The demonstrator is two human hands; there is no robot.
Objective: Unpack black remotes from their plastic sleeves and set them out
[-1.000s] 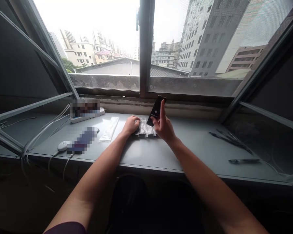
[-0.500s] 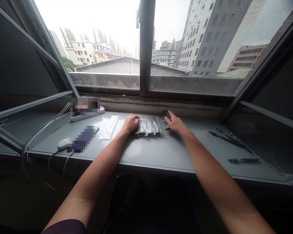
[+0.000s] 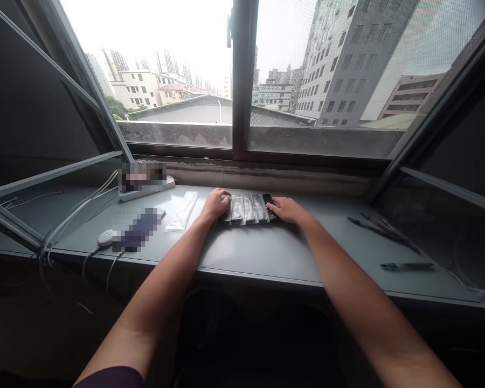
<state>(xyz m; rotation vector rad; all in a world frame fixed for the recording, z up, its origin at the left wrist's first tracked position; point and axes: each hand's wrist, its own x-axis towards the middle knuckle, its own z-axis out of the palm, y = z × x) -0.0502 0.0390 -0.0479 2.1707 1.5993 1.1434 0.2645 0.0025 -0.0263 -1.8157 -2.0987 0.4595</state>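
A row of clear plastic packets (image 3: 244,209) with dark contents lies side by side on the grey sill desk (image 3: 258,253). My left hand (image 3: 215,205) rests on the row's left end. A black remote control (image 3: 270,206) lies flat at the row's right end, touching the packets. My right hand (image 3: 289,210) is on the remote's near end, with fingers over its buttons. The hand hides part of the remote.
Left of the hands lie a clear plastic sleeve (image 3: 181,211), a blurred dark object (image 3: 139,230), a corded white mouse (image 3: 105,237) and a blurred white power strip (image 3: 145,191). Several pens (image 3: 382,230) lie at the right. Open window frames flank the desk.
The remote has gone from upright in my right hand to lying flat against the packets. My right hand has moved down and left. My left hand has stayed put.
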